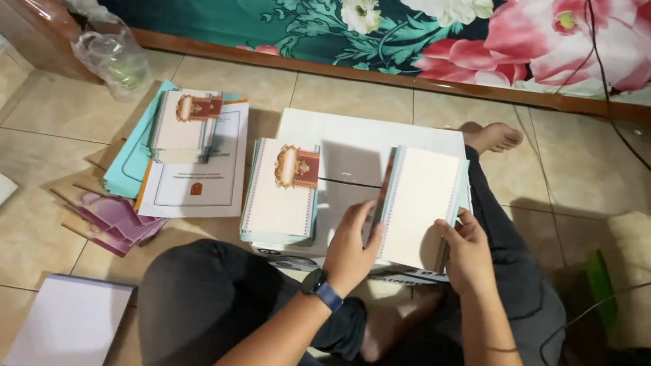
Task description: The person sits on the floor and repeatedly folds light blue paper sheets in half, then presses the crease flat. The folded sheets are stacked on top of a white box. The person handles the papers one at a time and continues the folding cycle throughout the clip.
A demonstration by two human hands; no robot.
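I sit cross-legged on a tiled floor with a white box in front of me. On it stands a thick stack of cream cards, held upright on edge. My left hand grips the stack's left side, and a dark watch sits on that wrist. My right hand holds the stack's lower right edge. Beside it on the box lies a flat pile of cards with a red and gold emblem on top.
Left of the box lie another card pile on teal and white sheets, purple papers and a white sheet. A clear plastic bag sits by the floral-covered bed edge. Black cables run at right.
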